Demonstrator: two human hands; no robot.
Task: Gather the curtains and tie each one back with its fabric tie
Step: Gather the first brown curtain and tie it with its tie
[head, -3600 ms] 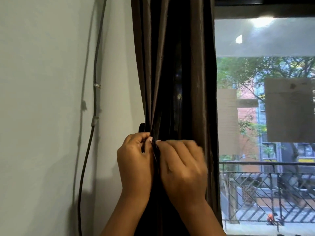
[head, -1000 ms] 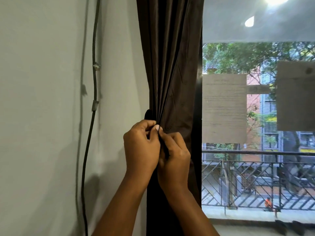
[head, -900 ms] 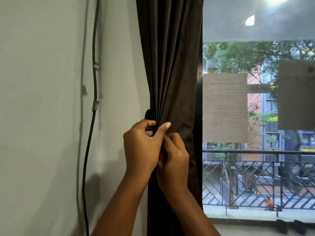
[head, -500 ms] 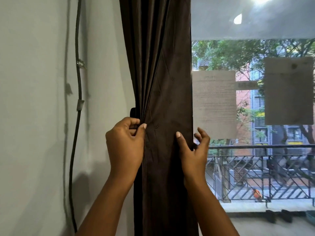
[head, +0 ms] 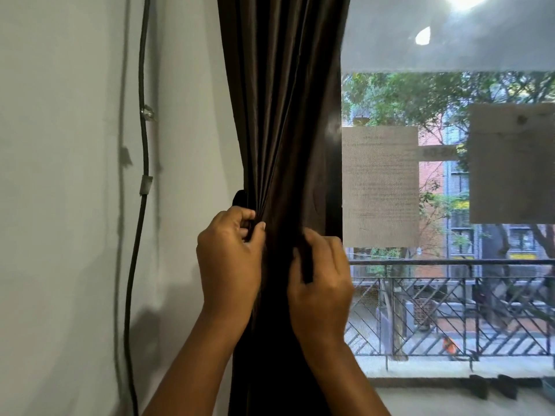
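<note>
The dark brown curtain (head: 285,115) hangs bunched at the window's left edge, next to the wall (head: 75,205). The left hand (head: 229,259) pinches its folds (fingers curled tight). The right hand (head: 321,283) grips a fold of the curtain just beside it. A black cable (head: 141,235) runs down the wall.

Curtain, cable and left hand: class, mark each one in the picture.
curtain (head: 288,115): head view, gathered folds.
cable (head: 145,151): head view, stretch between wall clips.
left hand (head: 229,259): head view, back of hand.

Dark brown curtain (head: 282,115), pale grey wall (head: 66,205), black cable (head: 141,235)
</note>
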